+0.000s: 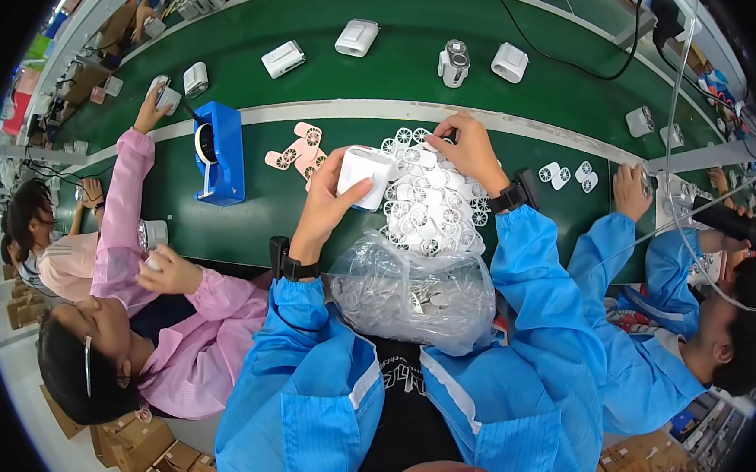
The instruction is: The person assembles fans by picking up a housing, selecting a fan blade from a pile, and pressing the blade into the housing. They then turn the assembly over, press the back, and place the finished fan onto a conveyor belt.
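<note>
My left hand (321, 200) grips a white, rounded box-shaped device housing (366, 173), fingers behind it and thumb over its front, above the green bench. My right hand (470, 151) reaches the far edge of a heap of flat white plates with round spoked grilles (432, 206). Its thumb and fingertips are pinched together; something small and dark shows between them, too small to name. A clear plastic bag (366, 291) with more pale pieces inside lies at the near edge of the heap. Pink plates (299, 152) of similar shape lie left of the housing.
A blue tape dispenser (225, 153) stands to the left. Beyond a pale rail (386, 109), several white devices (356, 37) rest on a green belt (235, 33). Loose plates (555, 174) lie at right. Co-workers in pink (199, 329) and blue (626, 359) sit close on either side.
</note>
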A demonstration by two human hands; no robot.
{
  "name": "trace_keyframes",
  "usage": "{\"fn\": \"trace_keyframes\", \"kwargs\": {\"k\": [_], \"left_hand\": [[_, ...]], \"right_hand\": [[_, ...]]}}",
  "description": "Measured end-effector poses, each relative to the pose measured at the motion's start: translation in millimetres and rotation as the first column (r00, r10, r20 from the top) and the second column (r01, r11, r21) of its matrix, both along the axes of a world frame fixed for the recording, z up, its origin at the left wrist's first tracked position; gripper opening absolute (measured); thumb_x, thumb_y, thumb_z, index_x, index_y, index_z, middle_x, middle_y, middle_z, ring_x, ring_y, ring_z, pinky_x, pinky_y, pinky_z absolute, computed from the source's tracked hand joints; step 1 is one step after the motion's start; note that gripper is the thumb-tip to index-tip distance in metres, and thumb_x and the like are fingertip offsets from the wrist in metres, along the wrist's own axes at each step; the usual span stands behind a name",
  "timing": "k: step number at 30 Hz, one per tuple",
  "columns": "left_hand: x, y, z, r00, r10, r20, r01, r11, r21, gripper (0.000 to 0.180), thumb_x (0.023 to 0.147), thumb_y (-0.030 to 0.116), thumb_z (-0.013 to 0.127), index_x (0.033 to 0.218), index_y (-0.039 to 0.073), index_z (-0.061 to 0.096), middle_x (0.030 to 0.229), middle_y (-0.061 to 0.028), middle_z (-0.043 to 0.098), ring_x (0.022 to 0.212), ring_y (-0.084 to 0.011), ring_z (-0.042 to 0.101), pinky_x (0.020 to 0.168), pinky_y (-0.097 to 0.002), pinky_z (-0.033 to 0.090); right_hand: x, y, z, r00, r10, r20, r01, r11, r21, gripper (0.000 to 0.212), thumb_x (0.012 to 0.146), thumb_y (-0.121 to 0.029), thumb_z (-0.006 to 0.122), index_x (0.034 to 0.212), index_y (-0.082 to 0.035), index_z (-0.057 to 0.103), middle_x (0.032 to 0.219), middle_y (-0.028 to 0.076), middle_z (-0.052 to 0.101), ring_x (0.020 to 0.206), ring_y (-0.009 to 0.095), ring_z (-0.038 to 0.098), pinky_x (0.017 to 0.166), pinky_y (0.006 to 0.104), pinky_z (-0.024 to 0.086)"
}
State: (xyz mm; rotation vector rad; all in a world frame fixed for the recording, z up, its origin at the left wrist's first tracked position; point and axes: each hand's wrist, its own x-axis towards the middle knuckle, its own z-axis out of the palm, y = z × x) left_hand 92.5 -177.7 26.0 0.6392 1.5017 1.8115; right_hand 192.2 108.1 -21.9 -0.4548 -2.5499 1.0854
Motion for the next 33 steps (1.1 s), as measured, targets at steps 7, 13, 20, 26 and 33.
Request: {"fn": "trace_keyframes", "kwargs": {"k": [7,13,20,26,33], "left_hand": [[17,21,-2,0.990,0.036,-0.137,-0.023,0.995,0.096,0.055,0.089,0.005,0.084,0.137,0.002,0.058,0.126,-0.0068,0.068,0.118,-0.0160,0.065,0.101,-0.0313,0.052],[24,28,-3,0.987,-0.005,-0.162,0.016,0.997,0.071,0.059,0.086,0.006,0.087,0.137,0.002,0.058,0.127,-0.0077,0.068,0.118,-0.0168,0.065,0.101,-0.0319,0.052],[25,27,-2,0.985,-0.006,-0.172,0.016,0.998,0.057,0.059,0.085,0.006,0.087,0.137,0.001,0.058,0.125,-0.0080,0.068,0.117,-0.0173,0.066,0.100,-0.0327,0.052],[27,33,1,0.987,-0.001,-0.158,0.007,0.999,0.035,0.059,0.085,0.007,0.088,0.136,0.002,0.059,0.125,-0.0082,0.068,0.117,-0.0177,0.066,0.100,-0.0328,0.052],[32,26,7,0.976,-0.025,-0.215,0.030,0.999,0.024,0.066,0.081,0.011,0.091,0.139,0.002,0.059,0.127,-0.0093,0.068,0.118,-0.0185,0.066,0.101,-0.0333,0.052]], "right_hand": [[7,8,22,0.984,-0.060,0.165,0.105,0.954,-0.280,0.023,0.084,-0.022,0.087,0.092,-0.003,0.078,0.084,0.007,0.066,0.073,0.016,0.058,0.065,0.0321,0.048],[-2,2,11,0.999,0.027,-0.020,-0.026,0.998,0.062,0.025,0.080,-0.024,0.088,0.089,-0.003,0.078,0.083,0.010,0.067,0.075,0.023,0.064,0.068,0.0377,0.051],[-7,8,8,0.991,0.062,0.120,-0.055,0.997,-0.060,0.027,0.078,-0.028,0.090,0.088,-0.005,0.078,0.089,0.011,0.068,0.082,0.026,0.067,0.072,0.0390,0.052],[-6,0,9,0.998,0.058,0.013,-0.058,0.998,0.040,0.028,0.082,-0.024,0.088,0.093,-0.001,0.077,0.085,0.009,0.069,0.077,0.020,0.063,0.069,0.0330,0.050],[21,-3,64,0.997,0.070,0.030,-0.038,0.804,-0.594,0.015,0.089,-0.012,0.082,0.099,-0.002,0.076,0.092,0.006,0.073,0.078,0.011,0.062,0.073,0.0259,0.049]]}}
